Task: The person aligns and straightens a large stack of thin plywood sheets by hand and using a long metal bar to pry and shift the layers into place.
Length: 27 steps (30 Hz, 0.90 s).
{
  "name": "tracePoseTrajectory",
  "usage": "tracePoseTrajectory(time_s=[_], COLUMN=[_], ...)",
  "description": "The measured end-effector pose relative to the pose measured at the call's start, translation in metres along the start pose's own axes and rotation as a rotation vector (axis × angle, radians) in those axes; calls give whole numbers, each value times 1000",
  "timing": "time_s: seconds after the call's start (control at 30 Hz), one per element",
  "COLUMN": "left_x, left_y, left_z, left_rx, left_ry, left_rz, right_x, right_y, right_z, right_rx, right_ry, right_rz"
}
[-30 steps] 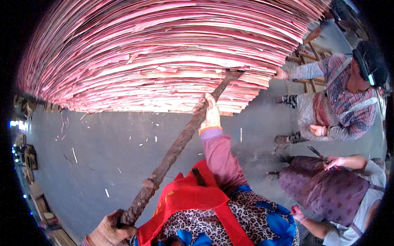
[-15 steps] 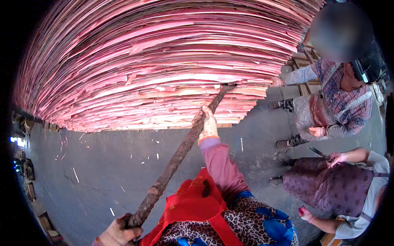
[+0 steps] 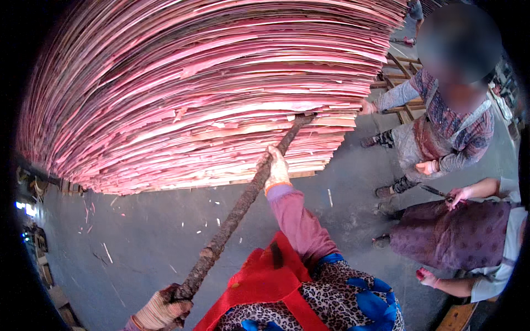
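Note:
A long, rough wooden pole [image 3: 234,215] runs diagonally from the lower left up to a tall stack of thin pink-stained wood sheets [image 3: 221,83]. Its far tip is against the stack's side, at or between the layers; whether it goes in I cannot tell. My left hand [image 3: 160,310], in a pale glove, is closed around the pole's near end. Further up the shaft, my right hand [image 3: 275,167], also gloved, is wrapped around it. Ragged sheet edges stick out around the tip.
On the right, one person [image 3: 455,121] touches the stack's edge with a hand. Nearer, another person in a dark purple apron [image 3: 447,234] holds a dark tool. Wooden frames [image 3: 406,71] lie behind them. Splinters litter the grey floor [image 3: 149,237]. A wooden board [image 3: 458,318] is at the lower right.
The view has shifted slightly. Both my hands keep their grip, and the pole's tip stays at about the same place on the stack. The aproned person's hand with the tool has moved slightly.

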<state>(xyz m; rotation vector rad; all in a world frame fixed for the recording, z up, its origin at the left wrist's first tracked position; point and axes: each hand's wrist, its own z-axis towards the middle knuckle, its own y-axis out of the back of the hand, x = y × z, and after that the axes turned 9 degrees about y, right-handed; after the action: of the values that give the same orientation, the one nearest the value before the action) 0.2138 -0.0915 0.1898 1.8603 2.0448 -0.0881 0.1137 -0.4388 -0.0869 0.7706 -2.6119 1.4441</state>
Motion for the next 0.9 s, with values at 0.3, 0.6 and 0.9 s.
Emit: tracePoseTrajectory(time_s=[0.3,0.6,0.9], left_x=[50,128,81], left_y=[11,-45,-5], left_z=[-7,79,15], left_rx=[67,66,66], left_ry=[3,-276,-184], left_rz=[-84,-372,-152], right_x=[-5,1,8], right_y=[5,33,4], right_z=[-46,-14,-40], right_rx=[-44,83,-56], right_ry=[-75,-71,-31], right_rz=[-96,-187,-234])
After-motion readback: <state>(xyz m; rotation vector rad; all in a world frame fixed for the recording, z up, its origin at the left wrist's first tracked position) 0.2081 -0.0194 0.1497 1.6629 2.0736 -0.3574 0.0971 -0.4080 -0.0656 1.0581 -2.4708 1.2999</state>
